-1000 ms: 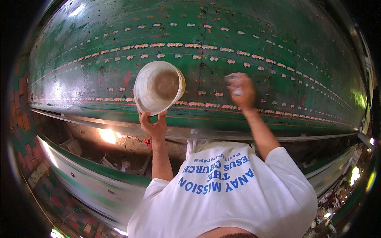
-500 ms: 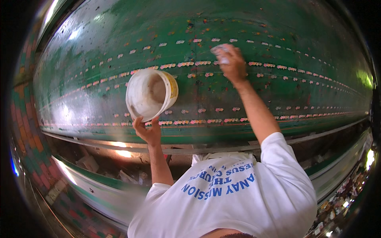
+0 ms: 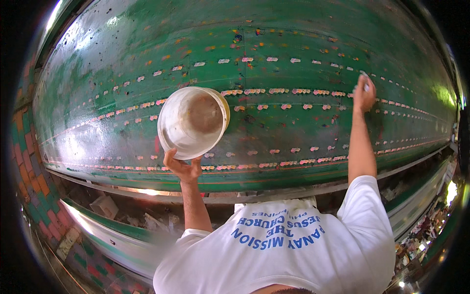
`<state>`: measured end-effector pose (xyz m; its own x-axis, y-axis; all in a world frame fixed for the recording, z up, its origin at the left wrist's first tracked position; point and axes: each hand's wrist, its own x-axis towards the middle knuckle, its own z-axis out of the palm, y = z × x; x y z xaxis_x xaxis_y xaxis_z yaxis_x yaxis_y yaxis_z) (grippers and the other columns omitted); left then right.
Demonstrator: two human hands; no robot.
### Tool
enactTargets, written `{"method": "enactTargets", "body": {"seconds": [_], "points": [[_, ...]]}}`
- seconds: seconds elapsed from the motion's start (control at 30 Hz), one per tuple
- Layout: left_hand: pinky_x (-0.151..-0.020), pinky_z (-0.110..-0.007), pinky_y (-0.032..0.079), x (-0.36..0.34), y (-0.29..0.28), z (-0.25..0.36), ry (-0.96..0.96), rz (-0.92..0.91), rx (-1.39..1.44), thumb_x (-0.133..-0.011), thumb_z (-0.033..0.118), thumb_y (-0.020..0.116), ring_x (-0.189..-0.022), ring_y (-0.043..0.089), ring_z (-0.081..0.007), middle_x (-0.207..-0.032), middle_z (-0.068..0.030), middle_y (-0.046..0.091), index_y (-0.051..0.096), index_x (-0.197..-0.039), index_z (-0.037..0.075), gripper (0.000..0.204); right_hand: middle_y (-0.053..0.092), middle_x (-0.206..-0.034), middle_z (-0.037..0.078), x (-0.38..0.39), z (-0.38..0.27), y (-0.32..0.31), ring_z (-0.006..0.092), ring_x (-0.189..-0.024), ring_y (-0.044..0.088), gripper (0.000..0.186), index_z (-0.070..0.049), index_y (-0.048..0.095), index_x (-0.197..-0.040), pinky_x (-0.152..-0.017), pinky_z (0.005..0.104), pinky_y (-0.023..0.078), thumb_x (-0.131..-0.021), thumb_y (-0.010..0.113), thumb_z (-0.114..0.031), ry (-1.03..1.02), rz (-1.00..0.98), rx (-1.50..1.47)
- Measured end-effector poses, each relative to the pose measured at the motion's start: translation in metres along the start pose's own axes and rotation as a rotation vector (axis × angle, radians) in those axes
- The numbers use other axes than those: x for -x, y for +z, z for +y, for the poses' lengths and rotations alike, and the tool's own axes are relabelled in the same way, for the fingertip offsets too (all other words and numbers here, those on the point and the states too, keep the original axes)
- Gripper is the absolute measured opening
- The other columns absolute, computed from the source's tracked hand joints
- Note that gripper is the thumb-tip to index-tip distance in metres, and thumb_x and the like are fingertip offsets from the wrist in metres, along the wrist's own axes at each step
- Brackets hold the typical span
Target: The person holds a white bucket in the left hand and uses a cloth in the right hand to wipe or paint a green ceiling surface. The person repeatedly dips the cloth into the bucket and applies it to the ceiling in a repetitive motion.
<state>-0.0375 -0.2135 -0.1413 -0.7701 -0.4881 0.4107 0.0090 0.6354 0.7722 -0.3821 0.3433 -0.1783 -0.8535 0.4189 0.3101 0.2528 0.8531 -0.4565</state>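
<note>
My left hand (image 3: 185, 169) grips the near rim of a white plastic bucket (image 3: 171, 125), thumb and fingers closed on its edge. The bucket is tilted, its mouth facing me, with a brownish inside bottom. Far to the right, my right hand (image 3: 364, 97) is closed around a pale crumpled cloth (image 3: 366, 87), mostly hidden by the fingers. That hand is over a long green table (image 3: 274, 179), beside the rows of small pink and white printed marks (image 3: 301, 91) that run along its surface.
A rail (image 3: 274, 196) runs along the table's near edge, close to my body. Below it at left lie a pale box (image 3: 104, 207) and scraps. Coloured floor tiles (image 3: 36, 181) show at far left, and a cluttered heap (image 3: 416, 245) at lower right.
My right hand has swept right along the table with the cloth. The bucket, still in my left hand, has turned so that more of its inside faces me.
</note>
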Motion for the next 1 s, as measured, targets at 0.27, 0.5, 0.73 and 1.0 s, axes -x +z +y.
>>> {"method": "enactTargets", "body": {"seconds": [0.27,0.5,0.73,1.0], "points": [[-0.105,-0.045,0.048,-0.002,0.006,0.008,-0.006,0.016,-0.016,-0.094,0.048,0.084,-0.125,0.052,-0.0289,-0.133,-0.0117,0.039,0.036,-0.140,0.008,0.077,0.075,-0.113,0.008,0.115,-0.286,0.124,0.0322,-0.111,0.071,0.017,-0.015,0.080,-0.106,-0.098,0.0469,0.057,-0.089,0.079,-0.018,-0.819,-0.191,-0.510],[-0.103,-0.045,0.052,-0.008,0.011,0.017,-0.036,0.042,-0.003,-0.097,0.044,0.082,-0.126,0.054,-0.0315,-0.131,-0.0142,0.039,0.035,-0.137,0.008,0.072,0.075,-0.120,0.004,0.174,-0.402,0.163,0.0289,-0.124,0.067,0.014,-0.023,0.083,-0.104,-0.112,0.0486,0.051,-0.090,0.080,-0.024,-1.004,-0.455,-0.562],[-0.097,-0.039,0.054,-0.008,0.009,0.009,-0.074,-0.012,0.028,-0.098,0.040,0.082,-0.121,0.057,-0.0273,-0.130,-0.0127,0.040,0.034,-0.135,0.009,0.068,0.075,-0.112,0.000,0.086,-0.332,0.177,0.0295,-0.111,0.068,0.013,-0.021,0.082,-0.105,-0.101,0.0448,0.056,-0.095,0.075,-0.023,-0.830,-0.219,-0.545],[-0.090,-0.035,0.054,-0.005,0.020,0.006,0.001,0.041,-0.016,-0.095,0.030,0.087,-0.112,0.059,-0.0235,-0.119,-0.0065,0.045,0.037,-0.132,0.011,0.065,0.077,-0.126,0.008,-0.060,-0.088,0.095,0.0286,-0.113,0.074,0.028,-0.018,0.081,-0.126,-0.099,0.0403,0.058,-0.100,0.074,-0.025,-0.383,-0.074,-0.110]]}}
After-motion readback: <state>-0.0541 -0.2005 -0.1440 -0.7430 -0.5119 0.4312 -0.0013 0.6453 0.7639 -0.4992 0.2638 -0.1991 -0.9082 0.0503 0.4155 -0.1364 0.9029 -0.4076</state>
